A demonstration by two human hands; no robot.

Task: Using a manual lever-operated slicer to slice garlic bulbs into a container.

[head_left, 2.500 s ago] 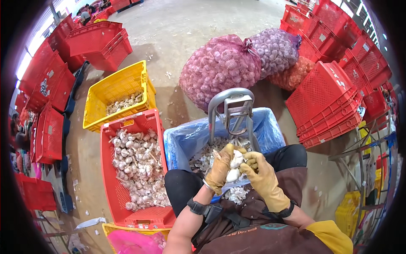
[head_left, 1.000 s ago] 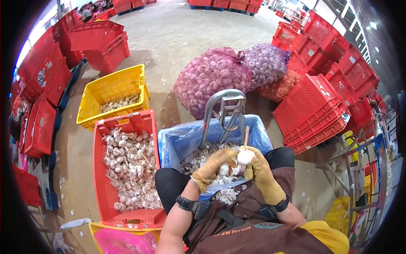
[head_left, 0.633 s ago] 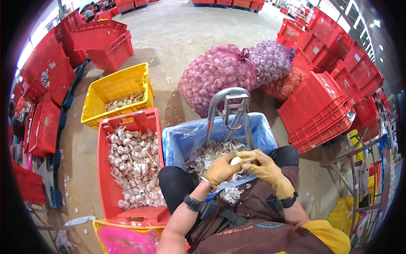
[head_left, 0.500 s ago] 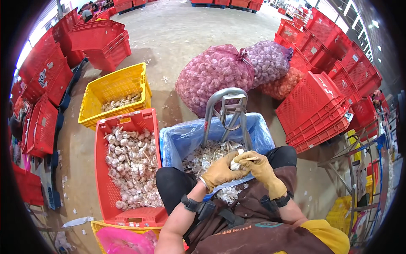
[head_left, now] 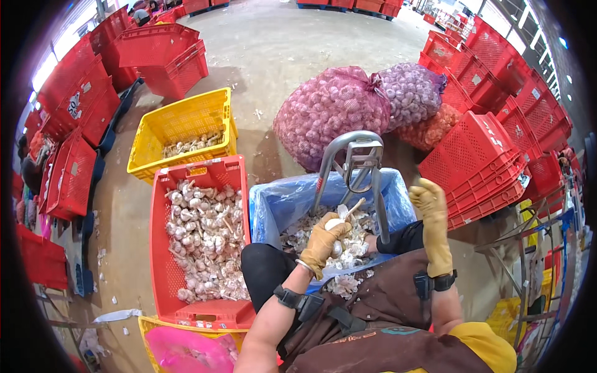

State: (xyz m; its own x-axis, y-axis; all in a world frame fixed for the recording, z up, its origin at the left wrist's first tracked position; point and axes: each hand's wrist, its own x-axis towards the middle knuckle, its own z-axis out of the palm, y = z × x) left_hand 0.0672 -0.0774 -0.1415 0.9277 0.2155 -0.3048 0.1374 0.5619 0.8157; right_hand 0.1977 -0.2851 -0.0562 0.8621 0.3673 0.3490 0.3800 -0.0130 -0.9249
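Observation:
My left hand (head_left: 326,241), in a tan glove, grips a white garlic bulb (head_left: 334,224) over the tub. A pale garlic stem (head_left: 354,207) sticks up beside the bulb. My gloved right hand (head_left: 431,217) is raised apart from it at the tub's right side, fingers curled; whether they hold anything is hidden. Below my left hand is a tub lined with blue plastic (head_left: 266,208), holding papery garlic skins (head_left: 300,231). A bent grey metal tube frame (head_left: 328,161) stands in the tub. On the left, a red crate (head_left: 160,248) is heaped with garlic bulbs (head_left: 205,242).
A yellow crate (head_left: 144,147) holding some garlic stands beyond the red one. Ahead are a purple-pink net sack of garlic (head_left: 329,115) and a paler sack (head_left: 407,93). Stacked red crates (head_left: 476,165) rise on the right. A pink net bag (head_left: 189,351) lies near my left elbow.
My right hand has left the garlic bulb and swung up and right. My left hand keeps the bulb, moving slightly toward the tub's middle. The view has shifted slightly.

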